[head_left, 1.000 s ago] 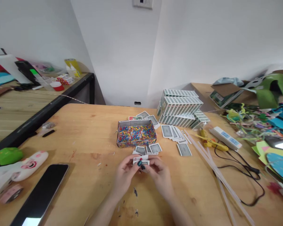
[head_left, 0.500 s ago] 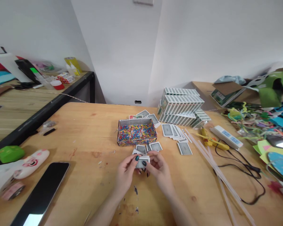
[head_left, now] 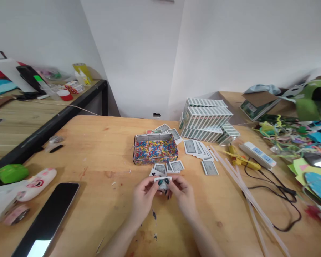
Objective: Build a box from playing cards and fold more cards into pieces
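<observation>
My left hand (head_left: 145,192) and my right hand (head_left: 180,191) both pinch a playing card (head_left: 163,185) at the table's near middle. Both thumbs, with dark green nails, press close together on its patterned back, and the other fingers are mostly hidden behind it. Whether it is one card or a few together I cannot tell. Just beyond my hands lie loose playing cards (head_left: 176,166), one of them face up with a club showing. Behind those stands an open box (head_left: 156,159) covered in a colourful pattern, with playing cards along its far inner wall.
More cards (head_left: 189,147) spread right of the box, below stacked striped card boxes (head_left: 207,119). A yellow glue gun (head_left: 244,162), power strip (head_left: 258,155), clear sticks (head_left: 246,192) and black cable are on the right. A phone (head_left: 46,217) and white toy (head_left: 24,192) lie left.
My thumbs have come closer together on the card, and my left thumb has shifted right. The card sits slightly further right and more level. The box and loose cards stay put.
</observation>
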Demonstrator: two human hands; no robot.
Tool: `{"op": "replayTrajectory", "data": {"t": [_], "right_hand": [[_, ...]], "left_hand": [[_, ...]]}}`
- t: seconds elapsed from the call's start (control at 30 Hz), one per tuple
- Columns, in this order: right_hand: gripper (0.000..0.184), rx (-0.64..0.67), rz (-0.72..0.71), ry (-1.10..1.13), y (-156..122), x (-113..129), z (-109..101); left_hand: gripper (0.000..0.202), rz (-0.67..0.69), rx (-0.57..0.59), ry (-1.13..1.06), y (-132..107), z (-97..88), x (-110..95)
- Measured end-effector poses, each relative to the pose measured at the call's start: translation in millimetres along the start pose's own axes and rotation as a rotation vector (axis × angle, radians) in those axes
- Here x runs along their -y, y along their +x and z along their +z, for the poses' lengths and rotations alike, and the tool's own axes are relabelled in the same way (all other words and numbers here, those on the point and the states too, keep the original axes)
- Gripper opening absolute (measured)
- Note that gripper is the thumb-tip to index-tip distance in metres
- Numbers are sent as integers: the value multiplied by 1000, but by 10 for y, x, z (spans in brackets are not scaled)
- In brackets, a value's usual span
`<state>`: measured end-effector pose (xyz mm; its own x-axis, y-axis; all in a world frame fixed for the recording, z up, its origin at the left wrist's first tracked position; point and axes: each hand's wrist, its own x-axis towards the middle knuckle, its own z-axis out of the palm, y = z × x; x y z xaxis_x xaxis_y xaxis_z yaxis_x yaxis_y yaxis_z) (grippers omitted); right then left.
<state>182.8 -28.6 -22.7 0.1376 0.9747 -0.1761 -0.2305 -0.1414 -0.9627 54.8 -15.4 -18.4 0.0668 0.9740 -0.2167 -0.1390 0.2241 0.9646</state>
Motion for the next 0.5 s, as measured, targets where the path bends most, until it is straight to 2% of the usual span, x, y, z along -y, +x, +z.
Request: {"op": "replayTrajectory", "data": {"t": [0.2, 0.5], "right_hand": [[28, 12, -7, -31, -13, 9, 10], [32, 65, 24, -79, -21, 29, 16]], "left_hand": [[22, -32, -36, 3, 18, -5, -17], [21, 7, -90, 118, 30, -26, -16]]}}
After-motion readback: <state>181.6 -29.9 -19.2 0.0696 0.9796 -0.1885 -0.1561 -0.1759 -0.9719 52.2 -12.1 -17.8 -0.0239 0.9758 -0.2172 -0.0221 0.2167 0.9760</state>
